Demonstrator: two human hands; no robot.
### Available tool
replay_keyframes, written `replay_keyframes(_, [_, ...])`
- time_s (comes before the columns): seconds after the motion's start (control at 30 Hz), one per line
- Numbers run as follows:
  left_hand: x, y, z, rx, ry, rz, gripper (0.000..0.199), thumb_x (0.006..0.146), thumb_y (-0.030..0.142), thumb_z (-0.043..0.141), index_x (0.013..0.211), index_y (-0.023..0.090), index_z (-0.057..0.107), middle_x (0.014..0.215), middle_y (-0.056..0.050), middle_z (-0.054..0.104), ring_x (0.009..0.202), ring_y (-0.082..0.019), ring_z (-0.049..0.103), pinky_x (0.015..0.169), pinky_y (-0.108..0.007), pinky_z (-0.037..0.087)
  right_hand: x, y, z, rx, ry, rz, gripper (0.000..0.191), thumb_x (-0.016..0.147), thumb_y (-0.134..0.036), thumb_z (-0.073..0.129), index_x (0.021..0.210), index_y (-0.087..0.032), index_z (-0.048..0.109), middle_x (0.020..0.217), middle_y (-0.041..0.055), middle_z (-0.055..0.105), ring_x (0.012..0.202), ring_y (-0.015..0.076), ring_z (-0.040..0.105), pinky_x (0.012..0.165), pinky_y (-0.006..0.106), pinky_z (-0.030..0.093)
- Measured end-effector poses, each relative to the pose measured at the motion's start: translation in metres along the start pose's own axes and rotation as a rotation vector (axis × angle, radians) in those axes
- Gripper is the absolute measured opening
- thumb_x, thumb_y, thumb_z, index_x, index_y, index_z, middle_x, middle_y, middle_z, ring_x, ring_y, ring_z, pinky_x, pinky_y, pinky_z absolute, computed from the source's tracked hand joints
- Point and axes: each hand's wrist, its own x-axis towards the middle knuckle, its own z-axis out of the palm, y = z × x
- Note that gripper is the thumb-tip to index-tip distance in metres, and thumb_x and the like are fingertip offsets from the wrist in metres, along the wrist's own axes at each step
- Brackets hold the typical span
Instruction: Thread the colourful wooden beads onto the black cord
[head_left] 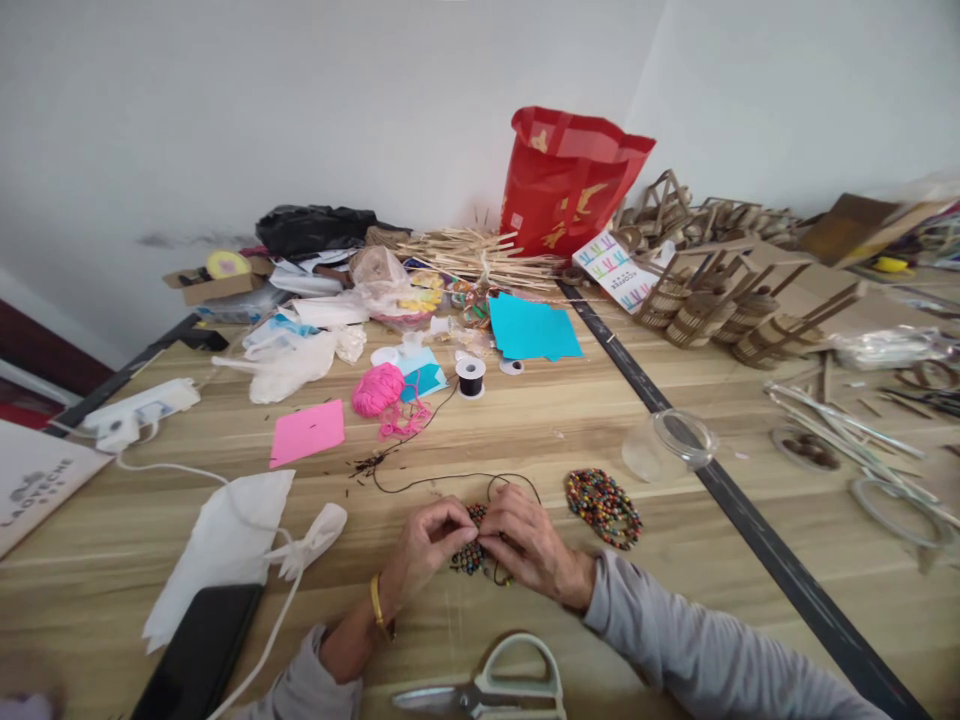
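Observation:
My left hand [431,540] and my right hand [525,540] meet fingertip to fingertip, both pinched closed on the thin black cord [450,480]. Their grip partly hides the cord. Beneath and between the fingers lies a bunch of small multicoloured beads [469,560], partly covered. From my hands the cord loops over the tabletop toward a spool of black cord [471,378]. Right of my right hand rests a coiled strand of multicoloured beads [604,508]. Scissors [517,680] with pale handles lie nearer to me, below both hands.
Left are a black phone [199,650], white paper [225,540] and a white cable [281,620]. Pink yarn [377,389] and blue sheets [534,327] lie farther back. A clear jar [667,445] lies on the right, before several small wooden buckets [705,318]. A red bag [574,185] stands behind.

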Motion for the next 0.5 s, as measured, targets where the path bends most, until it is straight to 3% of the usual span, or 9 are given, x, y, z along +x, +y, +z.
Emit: replay_keyframes(0.5, [0.0009,-0.001,-0.0007,0.029,0.009,0.009,0.027,0.075,0.037,0.067,0.067,0.012,0.063,0.068,-0.003,0.055,0.065,-0.014,0.05,0.062,-0.025,0.04,-0.0011,0.0018,-0.0002,-0.028,0.001,0.015,0.008,0.092,-0.018,0.048,0.092,-0.019,0.056,0.081,0.0057,0.06,0.08,0.0187,0.051,0.081,0.038,0.045])
